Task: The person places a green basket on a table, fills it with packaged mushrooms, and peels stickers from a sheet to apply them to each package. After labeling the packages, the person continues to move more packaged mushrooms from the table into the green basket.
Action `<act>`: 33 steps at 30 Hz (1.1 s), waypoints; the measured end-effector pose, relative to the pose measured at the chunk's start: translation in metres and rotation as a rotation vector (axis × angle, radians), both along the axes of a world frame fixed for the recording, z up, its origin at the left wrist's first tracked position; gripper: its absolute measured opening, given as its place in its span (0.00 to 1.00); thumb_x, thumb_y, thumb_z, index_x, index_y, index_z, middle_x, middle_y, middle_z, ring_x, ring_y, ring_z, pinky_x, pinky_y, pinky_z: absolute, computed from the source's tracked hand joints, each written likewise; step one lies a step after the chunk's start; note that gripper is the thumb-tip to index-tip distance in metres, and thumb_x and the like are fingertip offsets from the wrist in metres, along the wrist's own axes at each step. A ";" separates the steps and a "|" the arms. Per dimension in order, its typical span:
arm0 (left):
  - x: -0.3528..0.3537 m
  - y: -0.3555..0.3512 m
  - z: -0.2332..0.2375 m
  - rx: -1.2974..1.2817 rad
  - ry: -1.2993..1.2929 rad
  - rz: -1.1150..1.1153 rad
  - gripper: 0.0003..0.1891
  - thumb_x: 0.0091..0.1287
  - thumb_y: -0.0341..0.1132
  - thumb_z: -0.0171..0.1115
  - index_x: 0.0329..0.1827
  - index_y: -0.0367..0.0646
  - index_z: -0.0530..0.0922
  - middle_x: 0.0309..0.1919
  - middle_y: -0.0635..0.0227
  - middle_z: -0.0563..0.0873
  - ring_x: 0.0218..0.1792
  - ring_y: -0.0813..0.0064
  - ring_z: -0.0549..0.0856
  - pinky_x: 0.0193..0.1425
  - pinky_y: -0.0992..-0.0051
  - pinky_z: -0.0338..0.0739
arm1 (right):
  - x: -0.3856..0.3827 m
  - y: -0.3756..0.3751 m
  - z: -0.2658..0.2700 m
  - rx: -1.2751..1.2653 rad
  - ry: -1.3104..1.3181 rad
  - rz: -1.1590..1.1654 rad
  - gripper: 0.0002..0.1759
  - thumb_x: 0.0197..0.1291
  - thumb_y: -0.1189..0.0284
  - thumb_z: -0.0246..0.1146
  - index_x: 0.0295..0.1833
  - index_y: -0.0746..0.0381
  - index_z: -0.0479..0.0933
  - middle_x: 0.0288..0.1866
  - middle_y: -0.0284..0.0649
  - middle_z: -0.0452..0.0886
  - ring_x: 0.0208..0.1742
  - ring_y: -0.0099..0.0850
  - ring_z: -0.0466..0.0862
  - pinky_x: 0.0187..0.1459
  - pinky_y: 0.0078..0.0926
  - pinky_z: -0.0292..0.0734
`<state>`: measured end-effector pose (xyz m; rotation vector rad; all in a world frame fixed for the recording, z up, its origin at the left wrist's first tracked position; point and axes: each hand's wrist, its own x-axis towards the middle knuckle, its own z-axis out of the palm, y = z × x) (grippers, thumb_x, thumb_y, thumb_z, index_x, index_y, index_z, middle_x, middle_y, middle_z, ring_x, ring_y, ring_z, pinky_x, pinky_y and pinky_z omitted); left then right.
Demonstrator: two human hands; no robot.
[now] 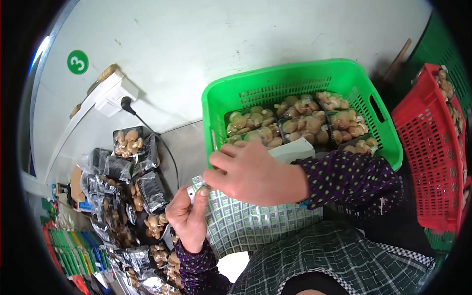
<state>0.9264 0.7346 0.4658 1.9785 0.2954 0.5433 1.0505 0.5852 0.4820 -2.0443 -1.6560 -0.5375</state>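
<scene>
My left hand [189, 216] pinches a small white label [192, 192] between thumb and fingers, at the upper left corner of a sheet of printed labels [250, 223]. Over the sheet's top edge lies my right hand [255, 174], its fingers bent and their tips near the same label; what they hold, if anything, is hidden. Beyond the hands stands a green basket [280, 73] with wrapped trays of mushrooms [305, 125] in it. A curled piece of white paper [295, 150] shows behind my right wrist.
Many wrapped mushroom trays [152, 191] are piled at the left. A black cable [164, 142] runs down from a wall socket [114, 93]. On the right stands a red basket [430, 162] with more mushrooms. A pale wall [196, 54] rises behind.
</scene>
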 end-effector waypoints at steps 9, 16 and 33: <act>-0.009 0.015 -0.012 -0.287 0.007 0.148 0.09 0.66 0.30 0.63 0.39 0.31 0.83 0.25 0.76 0.82 0.26 0.89 0.72 0.31 0.85 0.65 | 0.073 -0.023 -0.026 0.247 1.138 -0.159 0.11 0.56 0.69 0.64 0.30 0.67 0.80 0.23 0.34 0.79 0.24 0.22 0.76 0.27 0.20 0.72; -0.015 0.021 -0.024 -0.241 0.078 0.135 0.05 0.63 0.27 0.65 0.36 0.33 0.82 0.25 0.78 0.79 0.26 0.88 0.71 0.30 0.84 0.64 | 0.091 0.014 -0.063 0.061 1.381 -0.080 0.12 0.57 0.70 0.65 0.31 0.69 0.79 0.20 0.33 0.77 0.22 0.17 0.71 0.24 0.20 0.66; -0.038 0.018 0.006 -0.264 0.025 0.149 0.06 0.62 0.27 0.65 0.36 0.30 0.82 0.26 0.74 0.81 0.27 0.87 0.72 0.32 0.84 0.65 | 0.196 -0.049 -0.164 -0.248 0.557 -0.879 0.19 0.47 0.62 0.69 0.31 0.70 0.82 0.26 0.55 0.80 0.30 0.43 0.83 0.35 0.34 0.77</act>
